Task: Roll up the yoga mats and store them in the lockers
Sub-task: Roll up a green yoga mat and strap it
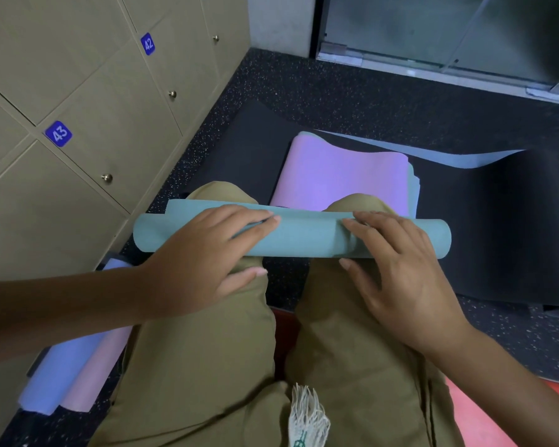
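The left hand (207, 253) lies on the teal mat roll (291, 237) with fingers nearly straight and spread across its top, the thumb tucked against the near side. The right hand (397, 269) presses the same roll just to the right, fingers slightly bent over the top fold and the thumb at the near edge; neither hand wraps fully round it. The roll rests across the person's 2 knees in olive trousers (207, 350), its loose flap still lying toward the far side.

Beyond the knees, 1 purple mat (336, 175) lies flat on a black mat (481, 221), with a greenish layer peeking from under it. On the floor at near left lie 2 rolled mats, 1 blue (52, 375) and 1 pink (100, 366), both partly hidden by the left forearm. The lockers (78, 108) stand at left, all shut; 2 number plates read 42 and 43, and 4 knobs show. A red surface at near right is cut off by the frame.
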### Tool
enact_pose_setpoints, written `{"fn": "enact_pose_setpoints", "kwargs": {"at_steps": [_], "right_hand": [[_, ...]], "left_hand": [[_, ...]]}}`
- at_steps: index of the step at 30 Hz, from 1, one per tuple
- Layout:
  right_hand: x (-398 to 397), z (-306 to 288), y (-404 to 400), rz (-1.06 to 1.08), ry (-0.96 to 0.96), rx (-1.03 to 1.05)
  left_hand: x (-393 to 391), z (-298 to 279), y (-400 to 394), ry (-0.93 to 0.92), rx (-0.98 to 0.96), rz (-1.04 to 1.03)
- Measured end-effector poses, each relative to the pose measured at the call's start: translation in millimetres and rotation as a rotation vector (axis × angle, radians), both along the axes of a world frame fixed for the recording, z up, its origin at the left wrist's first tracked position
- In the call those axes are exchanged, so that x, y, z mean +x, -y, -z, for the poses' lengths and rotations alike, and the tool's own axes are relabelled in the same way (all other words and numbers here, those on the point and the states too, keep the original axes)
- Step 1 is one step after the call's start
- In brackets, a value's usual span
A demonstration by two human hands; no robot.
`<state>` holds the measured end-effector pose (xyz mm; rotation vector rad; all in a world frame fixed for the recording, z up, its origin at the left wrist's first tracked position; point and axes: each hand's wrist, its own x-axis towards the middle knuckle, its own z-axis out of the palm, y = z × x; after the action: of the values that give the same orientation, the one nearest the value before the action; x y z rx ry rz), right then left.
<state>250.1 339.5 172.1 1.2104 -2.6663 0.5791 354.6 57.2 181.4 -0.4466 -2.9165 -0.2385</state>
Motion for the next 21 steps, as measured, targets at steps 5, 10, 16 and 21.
{"fn": "enact_pose_setpoints", "kwargs": {"at_steps": [5, 10, 16, 21], "right_hand": [[-4, 8, -1, 0.013, -0.064, 0.007], [-22, 15, 6, 0.007, -0.054, -0.037], [-44, 14, 14, -0.019, 0.020, -0.019], [-58, 9, 21, -0.024, 0.086, 0.044]], "left_hand": [[-16, 8, 1, -0.005, 0.038, -0.064], [-31, 8, 5, 0.020, 0.016, -0.088], [-49, -2, 9, 0.040, -0.038, -0.097], [-51, 4, -15, -0.113, -0.003, -0.076]]}}
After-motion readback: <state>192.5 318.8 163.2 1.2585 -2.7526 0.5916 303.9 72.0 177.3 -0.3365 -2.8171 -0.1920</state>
